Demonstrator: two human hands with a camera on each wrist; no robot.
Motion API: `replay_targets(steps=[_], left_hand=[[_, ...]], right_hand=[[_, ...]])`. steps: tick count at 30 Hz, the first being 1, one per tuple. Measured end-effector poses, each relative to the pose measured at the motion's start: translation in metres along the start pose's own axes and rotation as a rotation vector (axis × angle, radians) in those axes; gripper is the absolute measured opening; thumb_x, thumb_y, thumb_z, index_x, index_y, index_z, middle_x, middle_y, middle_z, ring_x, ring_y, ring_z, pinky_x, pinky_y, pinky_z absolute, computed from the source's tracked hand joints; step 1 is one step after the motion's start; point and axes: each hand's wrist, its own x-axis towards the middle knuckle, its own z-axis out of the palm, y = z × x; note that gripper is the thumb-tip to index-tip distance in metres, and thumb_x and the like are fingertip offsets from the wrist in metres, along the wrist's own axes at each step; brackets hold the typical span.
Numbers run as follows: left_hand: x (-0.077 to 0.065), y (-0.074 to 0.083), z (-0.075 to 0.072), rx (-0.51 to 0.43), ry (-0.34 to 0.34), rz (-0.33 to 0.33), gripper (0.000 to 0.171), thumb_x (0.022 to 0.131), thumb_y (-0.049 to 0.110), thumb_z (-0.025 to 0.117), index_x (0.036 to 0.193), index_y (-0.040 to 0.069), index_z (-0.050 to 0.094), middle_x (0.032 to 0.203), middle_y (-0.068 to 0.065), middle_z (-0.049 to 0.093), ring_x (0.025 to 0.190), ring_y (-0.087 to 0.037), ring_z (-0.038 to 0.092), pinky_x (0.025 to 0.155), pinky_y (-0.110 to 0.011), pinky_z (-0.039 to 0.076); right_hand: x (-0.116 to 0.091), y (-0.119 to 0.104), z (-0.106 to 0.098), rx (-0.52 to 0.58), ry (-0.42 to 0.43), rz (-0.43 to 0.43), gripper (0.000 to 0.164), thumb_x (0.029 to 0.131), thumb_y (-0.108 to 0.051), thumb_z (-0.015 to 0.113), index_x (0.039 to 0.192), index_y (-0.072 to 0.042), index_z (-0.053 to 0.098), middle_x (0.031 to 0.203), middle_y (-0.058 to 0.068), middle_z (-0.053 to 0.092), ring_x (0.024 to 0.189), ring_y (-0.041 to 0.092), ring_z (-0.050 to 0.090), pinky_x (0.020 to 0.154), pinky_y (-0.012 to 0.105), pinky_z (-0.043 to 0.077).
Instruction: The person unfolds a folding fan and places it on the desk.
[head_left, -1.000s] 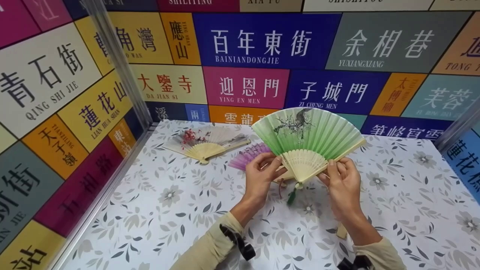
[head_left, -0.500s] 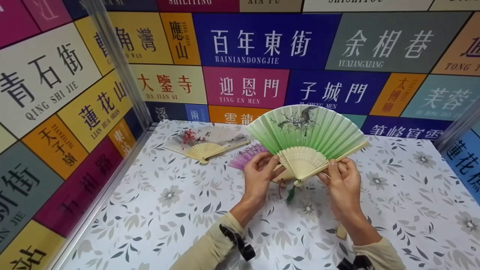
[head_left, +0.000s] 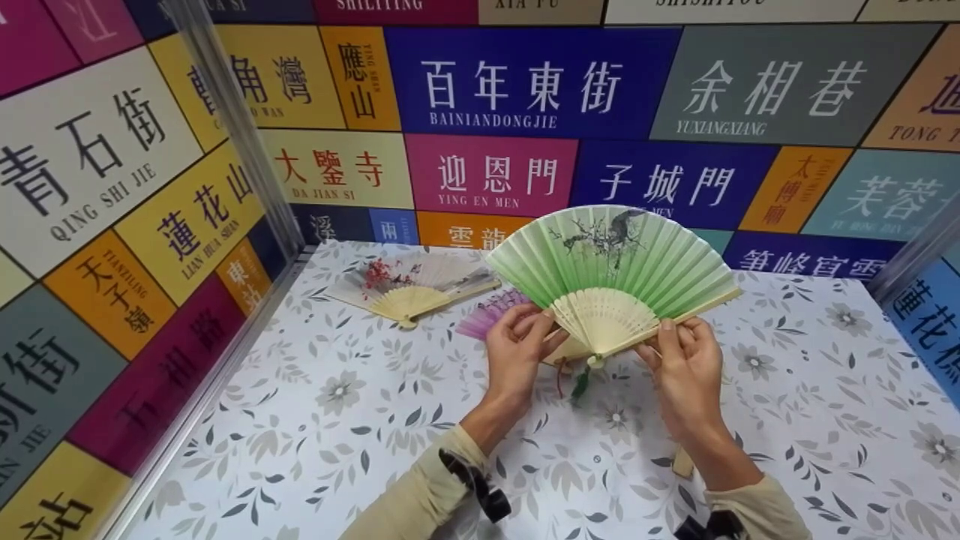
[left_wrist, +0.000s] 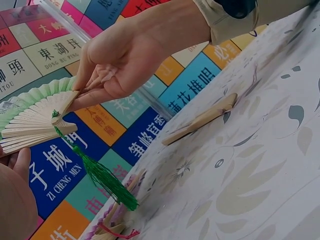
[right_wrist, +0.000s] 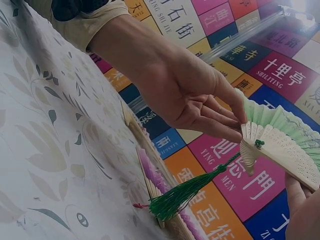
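A green folding fan [head_left: 660, 262] with a dark branch print is spread wide between both hands above the table. My left hand [head_left: 516, 360] pinches its left end rib between thumb and fingers. On the other side, my right hand [head_left: 688, 367] grips the right end rib near the pale slats. A green tassel [left_wrist: 107, 177] hangs from the pivot. Behind the left hand lies a purple folding fan [head_left: 487, 313], partly hidden. Farther left, a grey folding fan with red blossoms [head_left: 397, 274] lies spread on the table.
A folded wooden fan [left_wrist: 202, 120] lies on the table, mostly hidden below the right wrist in the head view. The table [head_left: 285, 420] has a leaf-patterned cover. Panels with large lettering [head_left: 532, 75] rise behind it and on the left.
The green fan has spread a little wider and its top edge has risen slightly. The hands have barely moved. The fans on the table stay put.
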Motion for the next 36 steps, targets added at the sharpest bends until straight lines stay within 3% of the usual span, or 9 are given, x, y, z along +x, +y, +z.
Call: replay_targets(steps=[9, 25, 36], left_hand=[[-0.0007, 0.0015, 0.0009, 0.003, 0.014, 0.005, 0.023, 0.095, 0.008, 0.068, 0.112, -0.004, 0.061, 0.098, -0.018, 0.073, 0.099, -0.030, 0.073, 0.090, -0.044, 0.064], [-0.0025, 0.0022, 0.0008, -0.009, 0.033, 0.003, 0.025, 0.096, 0.012, 0.068, 0.113, -0.003, 0.059, 0.096, -0.012, 0.071, 0.108, -0.036, 0.070, 0.090, -0.042, 0.064], [-0.0024, 0.0024, 0.0015, -0.016, 0.054, -0.007, 0.023, 0.097, 0.011, 0.067, 0.114, -0.003, 0.058, 0.103, -0.017, 0.072, 0.108, -0.039, 0.069, 0.091, -0.041, 0.064]], right_hand=[[0.0006, 0.0001, 0.0005, 0.045, -0.010, 0.003, 0.033, 0.106, -0.017, 0.047, 0.130, 0.002, 0.037, 0.134, 0.020, 0.056, 0.119, 0.026, 0.066, 0.103, 0.035, 0.056], [-0.0003, 0.0027, 0.0016, 0.086, -0.003, 0.001, 0.035, 0.106, -0.016, 0.046, 0.134, 0.002, 0.036, 0.137, 0.021, 0.054, 0.121, 0.026, 0.065, 0.103, 0.035, 0.056], [-0.0003, 0.0028, 0.0019, 0.095, -0.004, 0.004, 0.036, 0.106, -0.015, 0.047, 0.135, 0.003, 0.036, 0.138, 0.021, 0.054, 0.122, 0.027, 0.065, 0.105, 0.036, 0.054]])
